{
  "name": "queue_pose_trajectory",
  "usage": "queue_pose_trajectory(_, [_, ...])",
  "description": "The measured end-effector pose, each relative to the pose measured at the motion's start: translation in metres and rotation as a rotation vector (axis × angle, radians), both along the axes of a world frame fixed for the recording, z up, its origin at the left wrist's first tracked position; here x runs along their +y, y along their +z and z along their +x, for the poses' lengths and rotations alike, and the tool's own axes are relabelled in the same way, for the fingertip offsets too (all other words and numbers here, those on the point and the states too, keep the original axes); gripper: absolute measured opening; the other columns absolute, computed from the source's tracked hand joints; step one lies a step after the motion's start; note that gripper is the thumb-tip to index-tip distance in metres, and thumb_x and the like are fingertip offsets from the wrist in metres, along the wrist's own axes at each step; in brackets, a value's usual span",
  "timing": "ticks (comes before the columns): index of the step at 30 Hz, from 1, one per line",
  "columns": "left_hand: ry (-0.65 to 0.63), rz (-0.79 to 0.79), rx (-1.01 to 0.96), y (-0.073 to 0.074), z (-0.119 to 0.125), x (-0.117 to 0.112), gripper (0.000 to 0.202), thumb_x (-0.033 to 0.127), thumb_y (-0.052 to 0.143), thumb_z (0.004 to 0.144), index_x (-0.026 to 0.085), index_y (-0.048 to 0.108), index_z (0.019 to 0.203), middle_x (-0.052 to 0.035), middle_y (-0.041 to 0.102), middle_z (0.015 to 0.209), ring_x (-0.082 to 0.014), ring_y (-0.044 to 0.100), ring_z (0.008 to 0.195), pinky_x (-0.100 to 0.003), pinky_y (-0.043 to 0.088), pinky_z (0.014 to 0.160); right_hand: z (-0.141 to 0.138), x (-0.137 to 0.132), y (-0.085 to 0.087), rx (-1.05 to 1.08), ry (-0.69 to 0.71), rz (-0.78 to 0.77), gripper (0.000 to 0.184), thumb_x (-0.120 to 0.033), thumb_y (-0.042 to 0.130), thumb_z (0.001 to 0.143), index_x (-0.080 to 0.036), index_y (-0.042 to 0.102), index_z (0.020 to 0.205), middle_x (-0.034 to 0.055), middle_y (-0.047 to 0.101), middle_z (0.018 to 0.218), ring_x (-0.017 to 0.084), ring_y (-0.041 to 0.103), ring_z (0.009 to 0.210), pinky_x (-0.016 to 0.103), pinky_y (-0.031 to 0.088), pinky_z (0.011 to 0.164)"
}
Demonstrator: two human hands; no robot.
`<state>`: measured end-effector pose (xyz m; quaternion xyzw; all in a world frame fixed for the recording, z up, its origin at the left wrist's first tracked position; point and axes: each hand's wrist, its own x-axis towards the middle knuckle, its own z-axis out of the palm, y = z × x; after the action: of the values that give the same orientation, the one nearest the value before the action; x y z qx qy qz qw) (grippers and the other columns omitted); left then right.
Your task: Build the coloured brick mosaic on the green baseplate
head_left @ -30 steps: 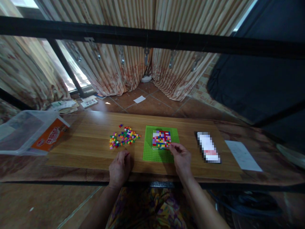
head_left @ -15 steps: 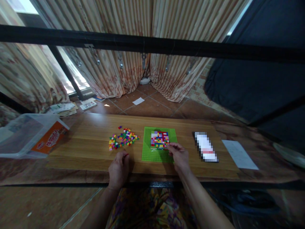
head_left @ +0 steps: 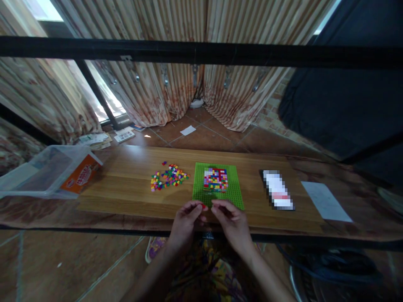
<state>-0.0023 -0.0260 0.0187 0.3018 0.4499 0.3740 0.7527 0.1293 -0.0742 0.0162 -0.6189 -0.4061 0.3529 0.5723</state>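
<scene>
At six o'clock from the board [head_left: 235, 188], left hand [head_left: 185, 221] fingers clamp a red brick [head_left: 203, 206] that, being tiny, may slip; the right hand's [head_left: 233, 220] grip is unclear.

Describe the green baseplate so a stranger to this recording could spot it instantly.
On the long wooden tabletop, look between the scattered loose bricks and the dark-edged, pixelated device. The green baseplate lies flat there. Unlike its neighbours, it is one bright, studded sheet, with a low block of multicoloured bricks standing on it.
</scene>
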Motion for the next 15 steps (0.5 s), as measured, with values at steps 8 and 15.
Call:
queue_pose_trajectory(8, [-0.068, -0.013, -0.008, 0.006, 0.008, -0.003, 0.035, 0.04, 0.078, 0.064, 0.016, 0.066, 0.085, 0.0014, 0.064, 0.067, -0.0064, 0.055, 0.052, -0.018, 0.041, 0.05, -0.004, -0.003, 0.005, -0.094, 0.065, 0.068, 0.017, -0.031, 0.066, 0.082, -0.028, 0.075, 0.096, 0.0019, 0.068, 0.088, 0.016, 0.062, 0.082, 0.028, 0.05, 0.074])
queue_pose_trajectory(15, [-0.134, 0.016, 0.074, 0.007, 0.018, -0.007, 0.033, 0.043, 0.074, 0.064, 0.015, 0.063, 0.079, 0.003, 0.059, 0.056, -0.008, 0.053, 0.047, -0.019, 0.039, 0.047, -0.002, -0.009, -0.002, -0.144, 0.056, 0.08, 0.018, -0.034, 0.063, 0.085, -0.026, 0.074, 0.096, 0.0038, 0.069, 0.094, 0.018, 0.064, 0.089, 0.028, 0.05, 0.077])
